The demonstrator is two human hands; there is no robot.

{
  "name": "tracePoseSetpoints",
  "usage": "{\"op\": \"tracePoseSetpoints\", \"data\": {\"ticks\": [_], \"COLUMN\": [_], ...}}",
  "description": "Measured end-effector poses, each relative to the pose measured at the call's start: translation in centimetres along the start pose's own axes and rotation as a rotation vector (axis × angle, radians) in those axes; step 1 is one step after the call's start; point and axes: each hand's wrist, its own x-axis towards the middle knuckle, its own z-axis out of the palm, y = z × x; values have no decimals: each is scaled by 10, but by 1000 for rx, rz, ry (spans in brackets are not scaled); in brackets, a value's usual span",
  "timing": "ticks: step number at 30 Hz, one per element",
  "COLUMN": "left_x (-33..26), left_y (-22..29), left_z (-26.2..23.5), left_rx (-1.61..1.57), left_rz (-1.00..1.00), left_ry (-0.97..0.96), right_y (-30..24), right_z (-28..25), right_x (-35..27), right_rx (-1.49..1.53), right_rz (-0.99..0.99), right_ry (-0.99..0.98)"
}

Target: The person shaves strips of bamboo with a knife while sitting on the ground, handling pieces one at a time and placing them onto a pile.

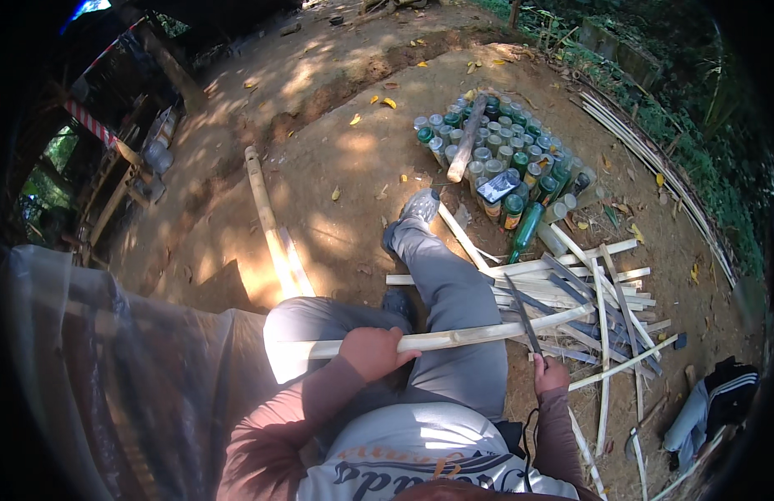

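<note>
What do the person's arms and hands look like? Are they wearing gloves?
No gloves: both hands are bare. The left hand and the right hand each come out of a long, reddish-brown sleeve that reaches the wrist. The sleeves are plain, with soft folds, and no watch or rings can be made out. A thin dark cord hangs beside the right sleeve.

A cluster of green and clear glass bottles stands on the dirt ground, a thick bamboo pole lying well apart, dark clothing beside scattered splits.
</note>
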Motion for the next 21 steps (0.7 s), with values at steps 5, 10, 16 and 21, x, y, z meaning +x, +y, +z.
{"op": "tracePoseSetpoints", "data": {"ticks": [5, 10, 16, 21], "left_x": [8, 13, 18, 17], "left_y": [3, 6, 21, 20], "left_z": [-4, 12, 20, 20], "left_rx": [16, 98, 134, 154], "left_rz": [-18, 26, 25, 20], "left_ry": [-18, -37, 25, 10], "right_y": [47, 2, -7, 7], "right_z": [27, 9, 2, 17], "right_x": [18, 0, 6, 3], "right_rx": [196, 197, 18, 77], "right_rz": [135, 10, -65, -12], "right_ry": [95, -206, -102, -119]}}
